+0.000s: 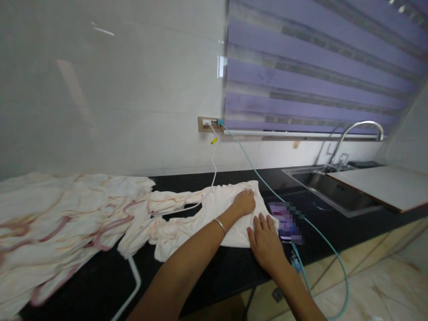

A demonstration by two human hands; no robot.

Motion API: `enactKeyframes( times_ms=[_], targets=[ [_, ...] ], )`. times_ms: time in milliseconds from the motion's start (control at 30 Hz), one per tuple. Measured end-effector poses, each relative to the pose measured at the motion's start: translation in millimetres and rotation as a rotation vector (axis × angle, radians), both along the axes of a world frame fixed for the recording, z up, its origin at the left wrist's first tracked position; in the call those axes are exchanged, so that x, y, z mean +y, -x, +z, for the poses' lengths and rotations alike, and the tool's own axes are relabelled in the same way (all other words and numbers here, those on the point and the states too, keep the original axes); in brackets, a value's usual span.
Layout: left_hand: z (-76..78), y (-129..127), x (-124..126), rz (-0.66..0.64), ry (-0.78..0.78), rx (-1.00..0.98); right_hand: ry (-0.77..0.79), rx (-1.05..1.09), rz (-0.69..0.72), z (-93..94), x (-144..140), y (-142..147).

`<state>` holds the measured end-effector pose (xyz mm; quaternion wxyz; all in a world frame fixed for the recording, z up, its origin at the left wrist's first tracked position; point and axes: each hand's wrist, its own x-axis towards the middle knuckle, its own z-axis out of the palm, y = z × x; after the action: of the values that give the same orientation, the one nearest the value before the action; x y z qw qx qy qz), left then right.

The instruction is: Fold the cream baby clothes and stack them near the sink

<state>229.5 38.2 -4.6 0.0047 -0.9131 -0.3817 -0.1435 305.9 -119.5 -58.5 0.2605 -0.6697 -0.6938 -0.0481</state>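
Note:
A small white garment (pixel 217 214) lies on the black countertop, its broad part to the right and two narrow, crumpled parts stretching left. On its upper right area rests my left hand (pixel 245 202), a silver bangle at the wrist. The left fingers look curled down onto the cloth; their tips are hidden. My right hand (pixel 265 243) lies on the lower right edge of the garment with its fingers stretched out. Just right of it is a phone (pixel 284 218), its screen lit and partly blurred. A white cord (pixel 187 208) passes over the garment's narrow parts.
More whitish, rumpled cloth with pinkish bands (pixel 67 209) covers the left counter. A wall socket (pixel 210 124) feeds the white cord and a teal cable (pixel 247 154), which loops past the counter's front edge. At right are a sink (pixel 334 191), a curved faucet (pixel 344 133) and a white board (pixel 384 183).

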Motion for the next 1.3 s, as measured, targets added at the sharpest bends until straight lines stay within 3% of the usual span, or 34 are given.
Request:
enactKeyframes(
  times_ms=[133, 300, 533, 700, 1067, 1300],
  targets=[
    [-11.2, -17.9, 7.0, 0.111, -0.033, -0.014, 0.051, 0.049, -0.004, 4.4, -4.0, -5.7],
    [-8.6, -35.8, 24.0, 0.218, -0.089, -0.049, 0.103, -0.086, -0.012, 11.8, -1.8, -41.3],
    [-21.1, -61.5, 43.4, 0.148, -0.066, -0.021, 0.110, -0.188, 0.001, 13.9, -0.5, -87.5],
    [-31.0, -63.2, 63.2, 0.114, 0.043, 0.060, 0.082, -0.164, 0.006, 9.6, -6.8, -91.2],
    [-22.0, -81.4, 93.4, 0.031, 0.163, 0.092, 0.050, -0.161, -0.012, 5.4, -19.8, -102.7],
    [-29.4, -102.1, 91.0, 0.042, 0.131, 0.035, 0.043, -0.185, -0.021, 5.7, -27.0, -104.2]
  ],
)
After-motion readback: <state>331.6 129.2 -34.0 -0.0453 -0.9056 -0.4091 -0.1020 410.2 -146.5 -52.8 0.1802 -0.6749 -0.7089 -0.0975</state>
